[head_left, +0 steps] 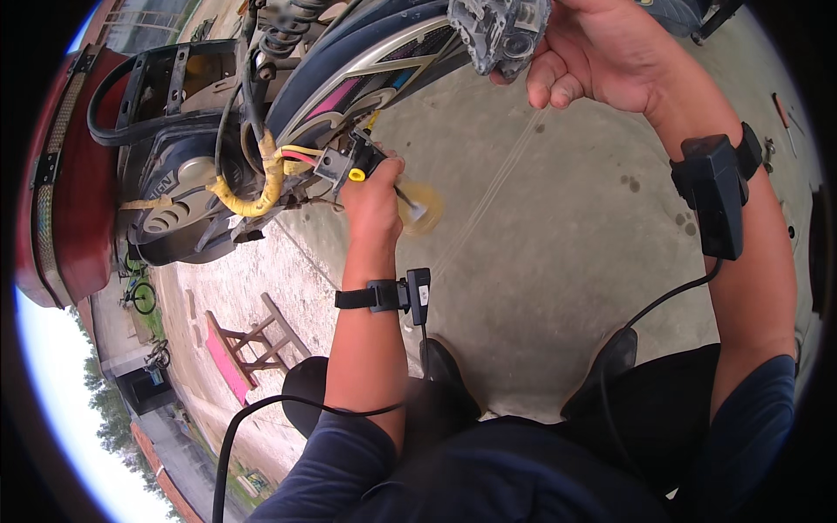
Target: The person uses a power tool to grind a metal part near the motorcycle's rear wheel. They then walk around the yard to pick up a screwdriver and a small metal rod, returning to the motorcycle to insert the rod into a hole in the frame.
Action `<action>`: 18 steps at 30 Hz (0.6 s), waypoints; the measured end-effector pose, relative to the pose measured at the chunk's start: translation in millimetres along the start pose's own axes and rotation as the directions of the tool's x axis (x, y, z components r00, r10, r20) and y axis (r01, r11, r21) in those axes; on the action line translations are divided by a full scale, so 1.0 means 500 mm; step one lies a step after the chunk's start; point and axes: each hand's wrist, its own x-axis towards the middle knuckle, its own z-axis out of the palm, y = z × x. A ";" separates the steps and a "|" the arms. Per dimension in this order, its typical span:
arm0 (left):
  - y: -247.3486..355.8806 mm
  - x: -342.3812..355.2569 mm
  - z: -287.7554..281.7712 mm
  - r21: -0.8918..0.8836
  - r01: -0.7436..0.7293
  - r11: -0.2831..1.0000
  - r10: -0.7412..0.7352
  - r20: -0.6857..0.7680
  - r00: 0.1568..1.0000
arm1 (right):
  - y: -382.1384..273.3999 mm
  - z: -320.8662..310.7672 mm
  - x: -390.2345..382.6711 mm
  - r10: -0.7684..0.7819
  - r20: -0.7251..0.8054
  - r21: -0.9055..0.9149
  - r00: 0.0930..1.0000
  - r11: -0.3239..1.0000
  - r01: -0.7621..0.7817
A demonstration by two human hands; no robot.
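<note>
My left hand (373,202) is closed around a black and grey connector block (349,164), beside the wheel of a two-wheeler. Thick yellow and red wires run into the block's left side. Just right of that hand's wrist is a blurred yellowish patch with a small metal piece (418,212); I cannot tell what it is. Up at the top, my right hand (602,61) has its fingers curled against a dirty grey casting (501,33), which the picture's upper edge partly cuts off. The casting hangs in front of the tyre (301,83).
The two-wheeler's red body panel (87,174), black rack (166,96) and yellow-taped cable bundle (261,196) fill the upper left. A pink-topped bench (231,357) stands at lower left. A screwdriver (782,113) lies on the concrete floor (540,261) at far right. Cables trail from both wrists.
</note>
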 end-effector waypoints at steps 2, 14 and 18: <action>-0.001 0.001 0.000 -0.008 0.016 1.000 -0.016 -0.005 1.000 | -0.001 0.006 -0.005 -0.013 -0.015 0.019 1.000 1.000 0.014; -0.003 0.005 -0.012 -0.031 -0.003 0.999 0.002 -0.019 1.000 | 0.003 -0.004 0.006 -0.089 0.032 -0.018 0.996 0.996 0.089; -0.004 0.005 -0.011 -0.026 -0.009 1.000 0.008 -0.035 0.999 | 0.001 0.003 0.002 -0.116 0.043 0.009 0.992 0.993 0.116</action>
